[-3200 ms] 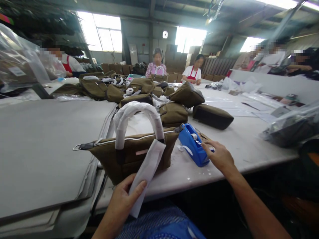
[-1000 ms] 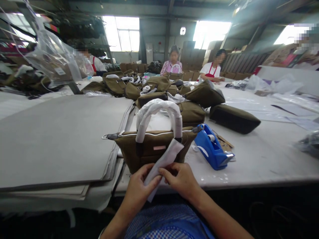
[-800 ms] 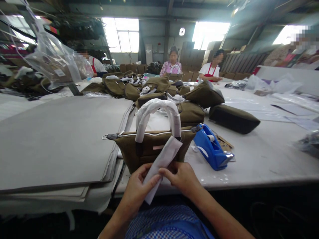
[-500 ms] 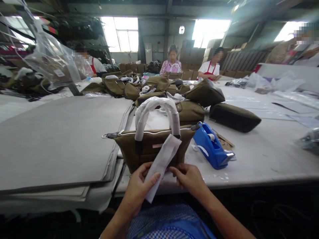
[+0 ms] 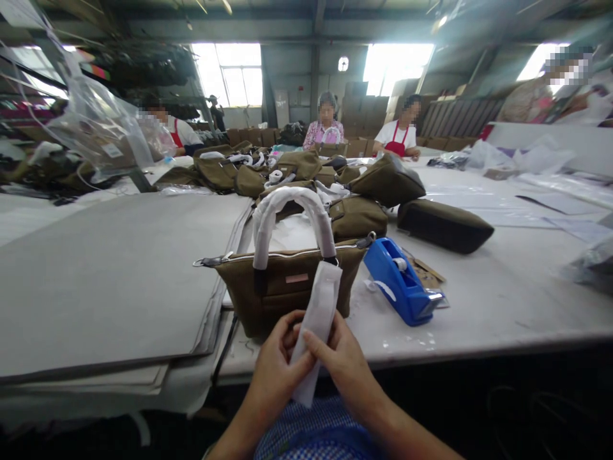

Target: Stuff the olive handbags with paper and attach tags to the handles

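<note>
An olive handbag (image 5: 282, 291) stands upright at the table's front edge, its handles (image 5: 293, 198) wrapped in white paper. From the base of the right handle end hangs a flat strip in white wrapping paper (image 5: 325, 297); what lies inside the wrapping is hidden. My left hand (image 5: 280, 358) is closed on this strip from the left, thumb on its face. From the right, my right hand (image 5: 347, 358) pinches the same strip, thumb laid across the front. Just right of the bag sits a blue tape dispenser (image 5: 400, 281) with a loose white strip beside it.
A stack of large grey-white sheets (image 5: 115, 275) covers the table's left side. Behind the bag lies a pile of olive handbags (image 5: 359, 217). Cardboard pieces (image 5: 426, 271) lie behind the dispenser. Co-workers (image 5: 325, 124) sit across the table, and clear plastic bags (image 5: 522, 156) lie far right.
My right hand has moved left and now grips the strip alongside my left hand. The strip hangs more upright and looks narrower. The whole view has shifted slightly.
</note>
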A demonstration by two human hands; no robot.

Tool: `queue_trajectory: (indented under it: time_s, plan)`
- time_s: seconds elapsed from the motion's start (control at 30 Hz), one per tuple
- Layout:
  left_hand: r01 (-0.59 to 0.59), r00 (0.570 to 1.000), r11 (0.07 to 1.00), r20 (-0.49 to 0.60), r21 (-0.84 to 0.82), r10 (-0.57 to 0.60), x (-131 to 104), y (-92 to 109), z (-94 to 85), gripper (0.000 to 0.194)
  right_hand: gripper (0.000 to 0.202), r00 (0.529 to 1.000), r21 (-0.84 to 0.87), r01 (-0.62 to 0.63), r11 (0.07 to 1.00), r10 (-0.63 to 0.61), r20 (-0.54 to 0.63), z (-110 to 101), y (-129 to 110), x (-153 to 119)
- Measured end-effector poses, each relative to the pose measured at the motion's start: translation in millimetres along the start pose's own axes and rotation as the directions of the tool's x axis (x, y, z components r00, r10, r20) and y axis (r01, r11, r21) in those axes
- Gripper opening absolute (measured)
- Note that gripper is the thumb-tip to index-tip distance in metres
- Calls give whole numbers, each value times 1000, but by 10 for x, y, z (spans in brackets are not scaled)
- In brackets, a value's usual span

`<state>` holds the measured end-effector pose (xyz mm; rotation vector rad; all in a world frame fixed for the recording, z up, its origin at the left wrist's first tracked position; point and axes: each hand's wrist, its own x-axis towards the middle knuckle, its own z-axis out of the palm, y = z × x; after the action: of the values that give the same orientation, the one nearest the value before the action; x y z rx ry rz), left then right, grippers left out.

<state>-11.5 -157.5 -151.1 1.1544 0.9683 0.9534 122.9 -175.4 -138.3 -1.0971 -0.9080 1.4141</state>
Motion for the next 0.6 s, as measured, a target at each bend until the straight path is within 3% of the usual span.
queue_trajectory:
  time_s: [0.07, 0.17, 0.2, 0.27, 0.3, 0.37, 0.43, 0.47, 0.5, 0.6]
  plan:
    - [-6, 1000, 1000, 25, 23, 5, -12, 18, 24, 65, 44, 999, -41, -20, 999, 19, -29, 1, -21, 27]
    - [36, 997, 992, 56, 119, -43, -55, 96, -95, 68, 46, 998, -151, 30, 988, -23, 53, -146, -80, 65]
    - [33, 999, 984, 16, 173, -37, -71, 130, -180, 63, 46, 996, -202, 81, 976, -69, 65, -232, -93, 78]
    - [6, 982, 962, -185, 272, 46, -91, 188, -397, 51, 44, 985, -304, 165, 938, -172, 3, -437, -94, 109]
    - [-7, 941, 953, -321, 301, 108, -87, 205, -516, 48, 43, 972, -349, 186, 918, -223, -68, -545, -80, 129]
    - [-56, 788, 950, -571, 307, 231, -39, 209, -740, 44, 43, 925, -415, 197, 888, -309, -223, -738, -25, 185]
    - [-156, 641, 948, -701, 278, 312, 62, 174, -903, 44, 44, 880, -448, 215, 868, -371, -297, -866, 55, 258]
    - [-203, 616, 943, -714, 263, 332, 126, 148, -954, 46, 47, 871, -451, 234, 861, -391, -296, -900, 101, 300]
    - [-233, 628, 941, -700, 247, 339, 192, 118, -982, 47, 52, 874, -445, 252, 859, -399, -276, -916, 146, 343]
    - [-208, 747, 949, -588, 236, 310, 367, 41, -967, 55, 73, 914, -394, 250, 884, -350, -205, -895, 261, 462]
